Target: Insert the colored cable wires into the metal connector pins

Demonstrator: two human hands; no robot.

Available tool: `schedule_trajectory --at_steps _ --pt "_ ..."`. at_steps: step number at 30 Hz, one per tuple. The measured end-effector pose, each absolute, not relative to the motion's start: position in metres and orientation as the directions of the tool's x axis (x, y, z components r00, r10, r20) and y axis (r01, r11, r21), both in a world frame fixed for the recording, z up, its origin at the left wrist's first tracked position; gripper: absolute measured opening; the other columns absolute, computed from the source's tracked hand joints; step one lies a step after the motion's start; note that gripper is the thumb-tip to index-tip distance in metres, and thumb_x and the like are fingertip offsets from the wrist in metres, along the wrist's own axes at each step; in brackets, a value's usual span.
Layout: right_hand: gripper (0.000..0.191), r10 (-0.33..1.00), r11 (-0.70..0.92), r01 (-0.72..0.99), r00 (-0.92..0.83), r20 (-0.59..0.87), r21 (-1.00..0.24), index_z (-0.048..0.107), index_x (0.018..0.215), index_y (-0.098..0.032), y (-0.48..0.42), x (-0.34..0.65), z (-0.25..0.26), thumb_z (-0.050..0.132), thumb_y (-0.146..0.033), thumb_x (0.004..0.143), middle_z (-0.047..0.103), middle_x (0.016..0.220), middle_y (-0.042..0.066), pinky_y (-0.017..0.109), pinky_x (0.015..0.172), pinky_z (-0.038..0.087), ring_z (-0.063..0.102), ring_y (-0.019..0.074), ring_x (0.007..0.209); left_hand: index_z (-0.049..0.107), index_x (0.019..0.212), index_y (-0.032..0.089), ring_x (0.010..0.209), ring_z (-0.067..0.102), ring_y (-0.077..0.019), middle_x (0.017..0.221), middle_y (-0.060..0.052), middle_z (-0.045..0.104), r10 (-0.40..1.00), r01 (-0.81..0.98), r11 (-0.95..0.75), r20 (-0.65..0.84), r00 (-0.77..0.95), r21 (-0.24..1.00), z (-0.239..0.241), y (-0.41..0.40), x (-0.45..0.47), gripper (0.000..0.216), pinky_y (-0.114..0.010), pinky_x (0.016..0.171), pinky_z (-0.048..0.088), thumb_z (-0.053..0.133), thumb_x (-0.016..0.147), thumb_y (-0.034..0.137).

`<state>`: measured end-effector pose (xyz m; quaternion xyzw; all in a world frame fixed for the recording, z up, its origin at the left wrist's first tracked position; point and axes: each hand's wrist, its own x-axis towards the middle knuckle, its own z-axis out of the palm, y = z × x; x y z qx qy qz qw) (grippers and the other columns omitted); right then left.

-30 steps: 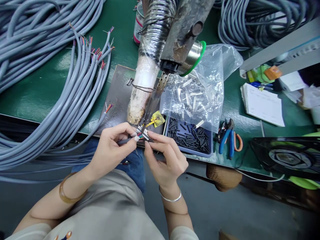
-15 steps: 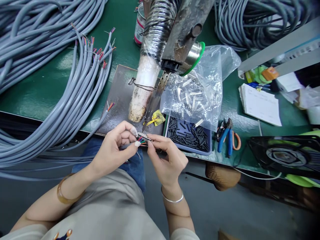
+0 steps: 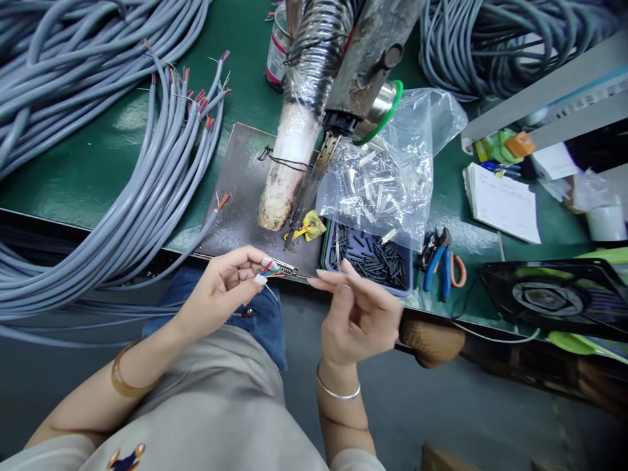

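My left hand [image 3: 223,281] pinches a small metal-edged connector [image 3: 287,269] together with thin coloured wires [image 3: 269,272] between thumb and fingers. The wires fan out along the connector, and a pale strand hangs below. My right hand [image 3: 360,307] is to the right of it, in front of the blue tray [image 3: 409,294], apart from the connector. Its fingers are stretched out and loosely apart, slightly blurred, and I see nothing in them. Just beyond the connector, the dark tip of a soldering iron [image 3: 307,193] points down beside a yellow sponge [image 3: 314,226].
Black sleeves [image 3: 383,265] fill the tray, and a clear bag of connectors [image 3: 373,176] lies behind it. Blue-handled cutters [image 3: 444,265], a paper pad [image 3: 503,203] and a fan [image 3: 554,297] are to the right. Grey cables [image 3: 132,190] cover the left; a solder spool [image 3: 380,111] stands behind the iron.
My right hand has let go of the connector and moved right, toward the tray's front. My left hand keeps its pinch on the connector and wires. The view has shifted slightly.
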<state>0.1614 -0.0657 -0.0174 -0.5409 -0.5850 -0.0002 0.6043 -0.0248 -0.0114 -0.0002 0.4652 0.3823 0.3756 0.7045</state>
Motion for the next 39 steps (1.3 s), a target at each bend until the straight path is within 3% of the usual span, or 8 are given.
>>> schedule_trajectory --at_steps 2,5,8,14,19,24,39 --pt "0.027 0.710 0.389 0.647 0.243 0.661 -0.656 0.067 0.113 -0.026 -0.065 0.160 -0.020 0.066 -0.007 0.093 0.081 0.095 0.000 0.037 0.082 0.070 0.081 0.0189 0.081 0.070 0.096 0.016 0.053 0.040 -0.0078 0.064 0.003 0.050 0.878 -0.179 0.305 -0.203 0.434 0.935 0.000 -0.012 -0.025 0.012 -0.019 0.047 0.033 0.071 0.088 0.024" --pt "0.016 0.806 0.371 0.616 0.158 0.570 -0.695 0.067 0.101 -0.023 -0.063 0.158 -0.020 0.068 -0.010 0.093 0.081 0.102 0.004 0.032 0.078 0.069 0.080 0.0197 0.093 0.069 0.094 0.016 0.053 0.039 -0.0080 0.064 0.004 0.049 0.873 -0.186 0.302 -0.194 0.448 0.935 0.000 -0.012 -0.025 0.011 -0.020 0.048 0.033 0.071 0.088 0.025" --pt "0.012 0.842 0.373 0.561 0.129 0.523 -0.739 0.067 0.095 -0.022 -0.059 0.155 -0.018 0.067 -0.010 0.093 0.080 0.101 0.005 0.031 0.077 0.067 0.079 0.0185 0.092 0.068 0.092 0.017 0.053 0.039 -0.0076 0.065 0.004 0.048 0.879 -0.201 0.281 -0.167 0.447 0.939 0.001 -0.011 -0.023 0.011 -0.019 0.048 0.033 0.071 0.090 0.027" --pt "0.016 0.838 0.385 0.509 0.155 0.523 -0.769 0.068 0.092 -0.022 -0.055 0.151 -0.016 0.069 -0.006 0.090 0.080 0.097 0.002 0.029 0.079 0.065 0.078 0.0157 0.090 0.065 0.087 0.017 0.050 0.042 -0.0059 0.062 0.005 0.050 0.897 -0.196 0.266 -0.167 0.409 0.944 0.003 -0.010 -0.020 0.018 -0.017 0.044 0.035 0.075 0.089 0.031" --pt "0.017 0.790 0.431 0.599 0.111 0.603 -0.675 0.066 0.092 -0.023 -0.054 0.152 -0.019 0.071 -0.006 0.088 0.080 0.100 0.004 0.031 0.079 0.065 0.078 0.0173 0.090 0.064 0.084 0.017 0.047 0.053 -0.0073 0.061 0.003 0.059 0.920 -0.142 0.215 -0.152 0.361 0.966 0.002 -0.011 -0.017 0.020 -0.017 0.044 0.044 0.077 0.087 0.033" --pt "0.019 0.763 0.460 0.653 0.057 0.644 -0.602 0.064 0.093 -0.021 -0.051 0.152 -0.023 0.070 -0.003 0.087 0.081 0.103 0.007 0.028 0.080 0.065 0.079 0.0166 0.093 0.067 0.083 0.017 0.043 0.051 -0.0072 0.057 0.004 0.057 0.942 -0.086 0.176 -0.143 0.303 0.981 0.000 -0.009 -0.013 0.012 -0.017 0.041 0.042 0.074 0.088 0.026" --pt "0.018 0.792 0.447 0.618 0.063 0.608 -0.647 0.060 0.090 -0.023 -0.045 0.153 -0.023 0.066 -0.007 0.090 0.080 0.108 0.008 0.030 0.075 0.066 0.078 0.0176 0.093 0.064 0.075 0.016 0.044 0.047 -0.0047 0.062 0.004 0.056 0.977 -0.126 0.136 -0.112 0.180 0.983 0.004 -0.001 -0.005 0.012 -0.016 0.043 0.039 0.074 0.080 0.017"
